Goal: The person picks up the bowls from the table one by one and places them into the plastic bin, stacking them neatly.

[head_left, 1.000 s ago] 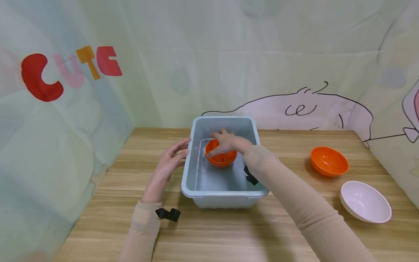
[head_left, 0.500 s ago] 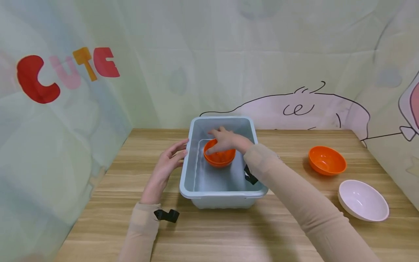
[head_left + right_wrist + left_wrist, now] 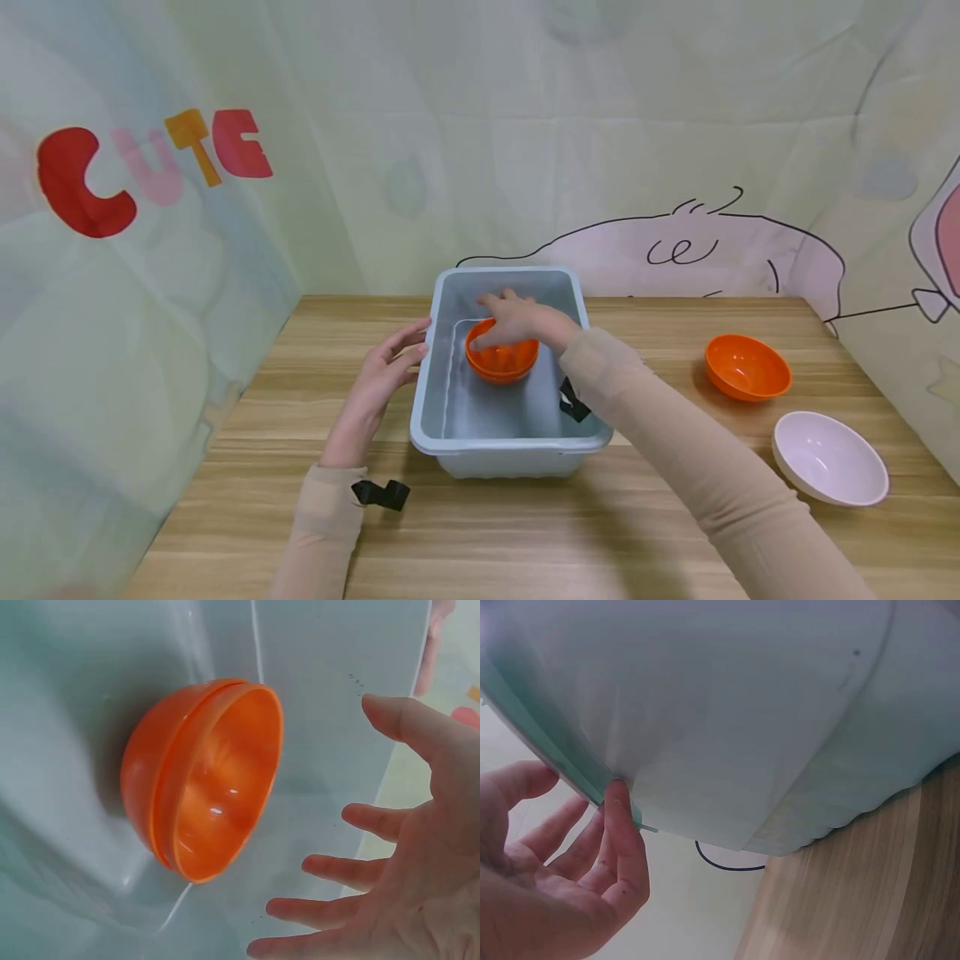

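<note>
Has two stacked orange bowls (image 3: 510, 367) inside the tub (image 3: 510, 447), around mid-floor. Spreads the right hand (image 3: 513, 322) wide above the bowls, touching neither, holding nothing. Rests the left hand (image 3: 384, 373), loosely curved, with fingertips against the tub's left rim. Has another orange bowl (image 3: 747, 368) and a white bowl (image 3: 830, 458) by the tabletop's (image 3: 480, 542) right edge.

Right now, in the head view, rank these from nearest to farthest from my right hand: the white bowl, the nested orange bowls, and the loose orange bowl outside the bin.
1. Nested orange bowls: in the bin, below your right hand.
2. Loose orange bowl: on the table, right of the bin.
3. White bowl: farther right, closer to you.
</note>
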A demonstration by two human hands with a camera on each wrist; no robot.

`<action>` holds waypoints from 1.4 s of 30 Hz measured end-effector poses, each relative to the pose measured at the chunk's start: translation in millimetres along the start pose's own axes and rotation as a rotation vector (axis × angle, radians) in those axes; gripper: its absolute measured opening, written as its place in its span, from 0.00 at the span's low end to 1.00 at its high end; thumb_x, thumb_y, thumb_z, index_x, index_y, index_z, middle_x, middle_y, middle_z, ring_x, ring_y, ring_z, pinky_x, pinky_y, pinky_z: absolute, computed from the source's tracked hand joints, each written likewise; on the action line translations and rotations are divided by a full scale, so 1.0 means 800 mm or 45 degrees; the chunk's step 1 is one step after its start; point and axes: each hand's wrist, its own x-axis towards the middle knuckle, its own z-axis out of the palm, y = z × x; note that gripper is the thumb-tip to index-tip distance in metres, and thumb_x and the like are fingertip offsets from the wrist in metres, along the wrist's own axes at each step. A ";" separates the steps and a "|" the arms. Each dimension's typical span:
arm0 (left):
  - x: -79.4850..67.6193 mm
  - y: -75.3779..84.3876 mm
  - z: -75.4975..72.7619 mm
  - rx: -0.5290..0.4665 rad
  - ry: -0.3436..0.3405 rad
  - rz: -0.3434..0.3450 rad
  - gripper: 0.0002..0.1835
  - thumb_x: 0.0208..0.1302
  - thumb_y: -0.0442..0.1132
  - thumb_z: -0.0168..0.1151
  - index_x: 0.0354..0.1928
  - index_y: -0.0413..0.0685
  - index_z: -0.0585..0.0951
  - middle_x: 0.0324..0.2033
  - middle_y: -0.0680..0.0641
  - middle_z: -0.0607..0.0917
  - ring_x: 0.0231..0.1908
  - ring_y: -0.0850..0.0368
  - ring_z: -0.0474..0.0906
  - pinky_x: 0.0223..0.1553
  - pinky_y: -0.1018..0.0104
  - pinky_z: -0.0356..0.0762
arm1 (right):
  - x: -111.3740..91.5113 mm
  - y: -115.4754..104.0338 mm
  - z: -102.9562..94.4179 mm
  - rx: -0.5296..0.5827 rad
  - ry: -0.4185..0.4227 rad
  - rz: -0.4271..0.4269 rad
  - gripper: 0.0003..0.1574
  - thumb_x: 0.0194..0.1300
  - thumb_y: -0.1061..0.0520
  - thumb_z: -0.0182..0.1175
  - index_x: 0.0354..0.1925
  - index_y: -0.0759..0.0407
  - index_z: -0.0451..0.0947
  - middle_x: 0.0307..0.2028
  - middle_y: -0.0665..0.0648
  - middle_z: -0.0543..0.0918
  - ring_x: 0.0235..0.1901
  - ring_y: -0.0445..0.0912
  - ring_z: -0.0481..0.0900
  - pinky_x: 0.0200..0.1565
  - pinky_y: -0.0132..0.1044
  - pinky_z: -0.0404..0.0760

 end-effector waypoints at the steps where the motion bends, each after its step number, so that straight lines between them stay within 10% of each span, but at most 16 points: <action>1: 0.000 0.000 0.000 -0.002 0.001 -0.002 0.26 0.69 0.46 0.57 0.68 0.55 0.69 0.63 0.42 0.72 0.44 0.65 0.78 0.47 0.64 0.78 | 0.000 -0.001 -0.001 -0.004 0.001 -0.005 0.50 0.61 0.39 0.60 0.74 0.46 0.51 0.74 0.60 0.51 0.69 0.63 0.55 0.65 0.60 0.64; 42: -0.002 0.000 0.003 -0.027 0.021 -0.012 0.26 0.68 0.47 0.58 0.67 0.57 0.70 0.61 0.45 0.74 0.45 0.63 0.78 0.46 0.65 0.80 | -0.039 -0.018 -0.014 -0.067 0.125 -0.066 0.47 0.63 0.36 0.57 0.74 0.42 0.51 0.73 0.56 0.54 0.69 0.61 0.55 0.68 0.68 0.50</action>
